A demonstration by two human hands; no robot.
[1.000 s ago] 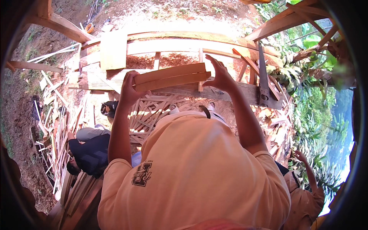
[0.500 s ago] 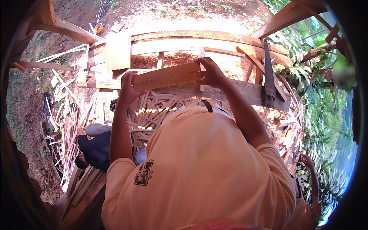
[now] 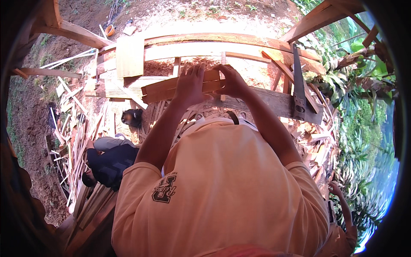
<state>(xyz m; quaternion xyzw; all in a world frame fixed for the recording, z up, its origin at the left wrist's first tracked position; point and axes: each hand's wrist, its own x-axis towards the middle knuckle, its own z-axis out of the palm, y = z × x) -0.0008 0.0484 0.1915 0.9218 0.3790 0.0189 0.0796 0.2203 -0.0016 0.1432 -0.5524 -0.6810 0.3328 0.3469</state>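
Two short pieces of wood [image 3: 158,90], lying one against the other, are held up in front of me, tilted slightly so the right end is higher. My right hand [image 3: 231,81] grips their right end, thumb on the near side and fingers over the far side. Across the middle of the pieces lies my left hand [image 3: 191,85], its fingers stretched out and its thumb pointing right. The left end of the wood is free of any hand. A wooden bench of long planks [image 3: 265,98] is just beyond and below the wood.
A handsaw [image 3: 299,85] rests across the planks at the right. A flat board [image 3: 130,58] lies at the bench's left. Offcuts [image 3: 79,145] litter the ground. A dark animal [image 3: 132,118] is below the bench. One person [image 3: 112,165] crouches at left; another [image 3: 342,214] is at right.
My left hand has let go of the left end and slid right to the middle of the wood. The right hand keeps its grip. The dark animal has come more into view.
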